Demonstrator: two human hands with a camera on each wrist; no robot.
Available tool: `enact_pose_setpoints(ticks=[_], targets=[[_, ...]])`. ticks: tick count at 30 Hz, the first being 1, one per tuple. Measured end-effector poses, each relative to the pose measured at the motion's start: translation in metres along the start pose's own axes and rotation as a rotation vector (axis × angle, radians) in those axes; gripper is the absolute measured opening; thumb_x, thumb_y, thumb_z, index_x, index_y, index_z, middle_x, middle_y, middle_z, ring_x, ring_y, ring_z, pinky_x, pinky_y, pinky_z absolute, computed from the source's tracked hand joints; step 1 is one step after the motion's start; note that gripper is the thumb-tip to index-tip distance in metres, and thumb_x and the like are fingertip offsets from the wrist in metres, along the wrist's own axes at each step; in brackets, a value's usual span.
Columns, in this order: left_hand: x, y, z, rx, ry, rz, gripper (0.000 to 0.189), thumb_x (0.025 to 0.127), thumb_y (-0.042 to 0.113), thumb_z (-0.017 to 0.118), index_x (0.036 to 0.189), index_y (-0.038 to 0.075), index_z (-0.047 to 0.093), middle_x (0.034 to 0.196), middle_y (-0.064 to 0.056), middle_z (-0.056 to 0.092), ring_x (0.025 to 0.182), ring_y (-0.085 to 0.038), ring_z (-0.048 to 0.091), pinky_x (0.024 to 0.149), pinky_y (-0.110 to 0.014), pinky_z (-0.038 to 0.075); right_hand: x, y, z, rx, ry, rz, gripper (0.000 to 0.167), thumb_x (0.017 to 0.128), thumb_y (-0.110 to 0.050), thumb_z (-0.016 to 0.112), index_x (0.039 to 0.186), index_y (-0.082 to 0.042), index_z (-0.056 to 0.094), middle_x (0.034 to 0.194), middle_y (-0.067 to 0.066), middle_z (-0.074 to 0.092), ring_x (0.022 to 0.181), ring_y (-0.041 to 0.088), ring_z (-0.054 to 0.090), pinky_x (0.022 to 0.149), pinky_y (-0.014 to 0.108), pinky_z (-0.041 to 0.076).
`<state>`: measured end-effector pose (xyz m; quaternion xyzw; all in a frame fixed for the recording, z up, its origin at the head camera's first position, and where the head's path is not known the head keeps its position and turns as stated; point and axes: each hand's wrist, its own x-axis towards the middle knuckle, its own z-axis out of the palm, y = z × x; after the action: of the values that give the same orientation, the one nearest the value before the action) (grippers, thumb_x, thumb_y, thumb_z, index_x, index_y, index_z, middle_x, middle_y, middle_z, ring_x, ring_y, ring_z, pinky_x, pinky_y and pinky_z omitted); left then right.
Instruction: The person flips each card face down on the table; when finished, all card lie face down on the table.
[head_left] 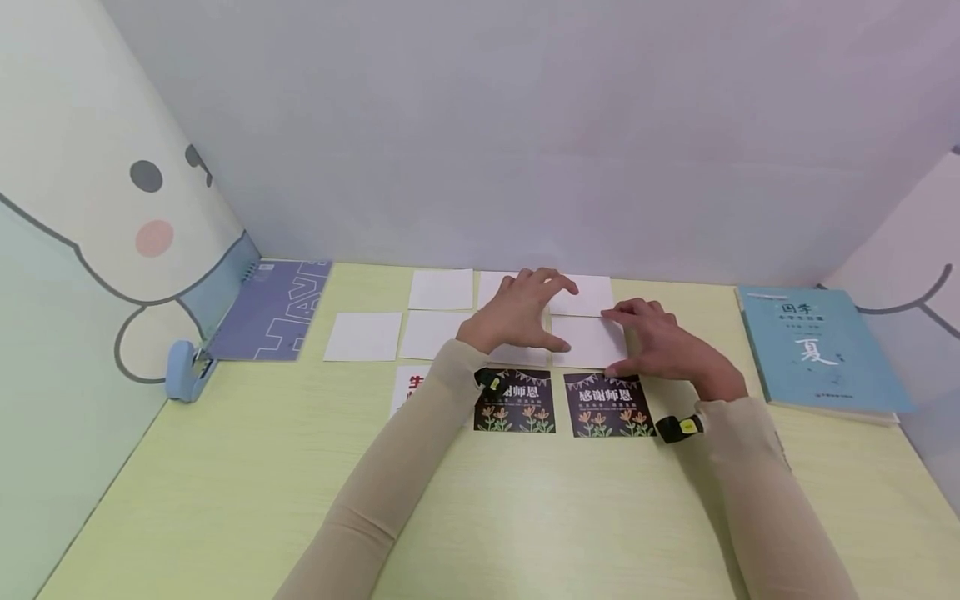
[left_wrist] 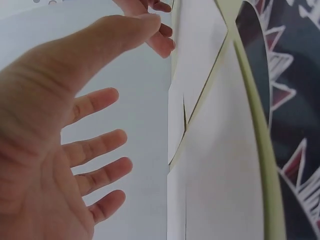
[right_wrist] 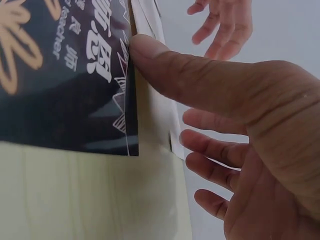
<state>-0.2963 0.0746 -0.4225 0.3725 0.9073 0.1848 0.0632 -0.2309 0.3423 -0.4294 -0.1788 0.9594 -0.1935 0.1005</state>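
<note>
My left hand [head_left: 517,312] hovers over the middle of the white cards, thumb and fingers spread apart with nothing between them. In the left wrist view, that hand's fingers [left_wrist: 102,142] are extended apart from the thumb. My right hand [head_left: 666,342] spans the right-hand white card [head_left: 585,343], its fingertips by the upper edge and its thumb by the lower edge. The right wrist view has the thumb [right_wrist: 165,62] right at the edge of a dark printed card [right_wrist: 65,105]. Another dark card [head_left: 517,414] with flower drawings lies to its left.
Several white cards [head_left: 363,337] lie in rows at the back. A card with red characters [head_left: 405,383] is partly hidden by my left sleeve. Purple notebook [head_left: 273,312] and blue stapler [head_left: 182,373] lie left; a blue book [head_left: 825,350] lies right. A wall [head_left: 540,125] bounds the table behind.
</note>
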Motion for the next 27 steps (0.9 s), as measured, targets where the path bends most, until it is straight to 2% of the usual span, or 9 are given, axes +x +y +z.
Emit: enact_pose_setpoints(ticks=[7,12,16,23,27], targets=[[-0.007,-0.004,-0.008,-0.037,0.035,0.000,0.082,0.085,0.057,0.087,0.153,0.030,0.051,0.167,-0.002,0.040,0.151,-0.035,0.040,0.119,-0.058,0.036,0.001,-0.004,0.000,0.004,0.013,-0.013,0.095,0.083,-0.040,0.093,0.158,-0.002,0.049,0.158,0.029,0.042,0.140,0.050,0.037,0.114,0.074,0.028],[-0.022,-0.011,-0.021,-0.074,0.067,-0.019,0.079,0.086,0.054,0.086,0.153,0.031,0.051,0.168,-0.004,0.041,0.153,-0.034,0.038,0.120,-0.058,0.034,0.005,-0.011,0.003,0.017,0.028,-0.040,0.090,0.087,-0.038,0.090,0.160,-0.005,0.048,0.159,0.027,0.043,0.143,0.048,0.036,0.117,0.074,0.027],[-0.043,-0.019,-0.031,-0.084,0.084,-0.016,0.079,0.086,0.052,0.087,0.153,0.031,0.052,0.168,-0.005,0.043,0.154,-0.034,0.037,0.120,-0.060,0.033,0.008,-0.023,0.005,0.045,0.055,-0.082,0.081,0.092,-0.036,0.085,0.159,-0.007,0.049,0.162,0.025,0.044,0.145,0.046,0.037,0.118,0.073,0.031],[-0.087,-0.041,-0.038,-0.021,0.051,-0.002,0.079,0.085,0.051,0.088,0.152,0.029,0.053,0.164,-0.004,0.048,0.150,-0.033,0.042,0.119,-0.061,0.034,0.007,-0.057,0.013,0.099,0.116,-0.226,0.071,0.094,-0.028,0.082,0.155,-0.008,0.053,0.159,0.021,0.051,0.142,0.043,0.045,0.115,0.069,0.037],[-0.117,-0.058,-0.038,-0.036,0.041,-0.018,0.082,0.083,0.048,0.090,0.152,0.027,0.053,0.159,-0.006,0.054,0.145,-0.034,0.046,0.115,-0.061,0.035,0.010,-0.078,0.024,0.091,0.094,-0.307,0.072,0.092,-0.029,0.083,0.154,-0.008,0.054,0.158,0.017,0.053,0.144,0.040,0.046,0.117,0.069,0.034]])
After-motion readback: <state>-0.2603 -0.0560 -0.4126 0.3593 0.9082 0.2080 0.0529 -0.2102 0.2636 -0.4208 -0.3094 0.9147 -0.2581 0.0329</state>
